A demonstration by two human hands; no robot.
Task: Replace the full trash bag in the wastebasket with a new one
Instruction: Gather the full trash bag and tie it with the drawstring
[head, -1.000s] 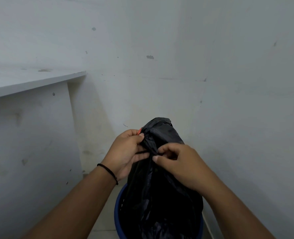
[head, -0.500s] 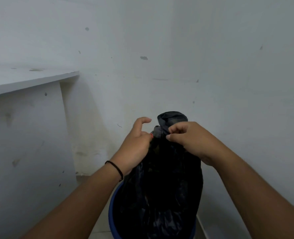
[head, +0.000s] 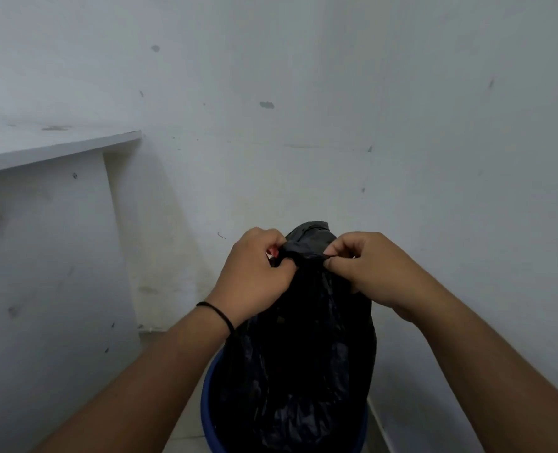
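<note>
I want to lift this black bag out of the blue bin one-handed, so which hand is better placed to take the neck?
Probably the left hand: its fingers wrap the gathered neck of the bag, while the right hand only pinches a fold at the top.

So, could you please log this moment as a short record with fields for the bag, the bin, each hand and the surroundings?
bag: black trash bag, gathered at the top, lower part inside the bin
bin: blue wastebasket, on the floor near the wall
left hand: left hand grips the bag's neck; black band on its wrist
right hand: right hand pinches the bag's neck
surroundings: white shelf at left
</note>
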